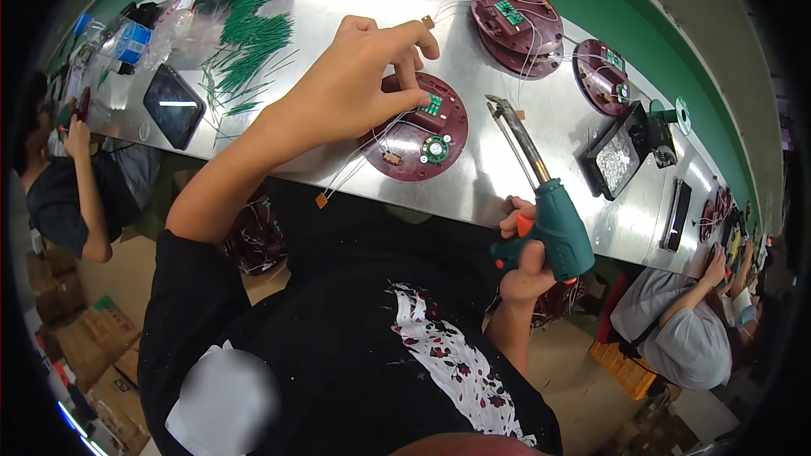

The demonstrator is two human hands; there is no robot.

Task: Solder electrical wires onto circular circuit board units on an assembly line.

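A round maroon plastic housing lies near the table's front edge, with thin white wires running off it. On its raised block is a small green circuit board, and a round green board sits lower down. My left hand reaches over the housing, thumb and a finger pinched together at the edge of the small board; what is between them is hidden. To the right, my right hand grips a green soldering gun with an orange trigger. Its metal tip points up, apart from the housing.
More maroon housings are stacked at the back, with another housing beside them. A black tray and solder spool stand right. Left lie green wires, a phone and a bottle. Other people sit at both sides.
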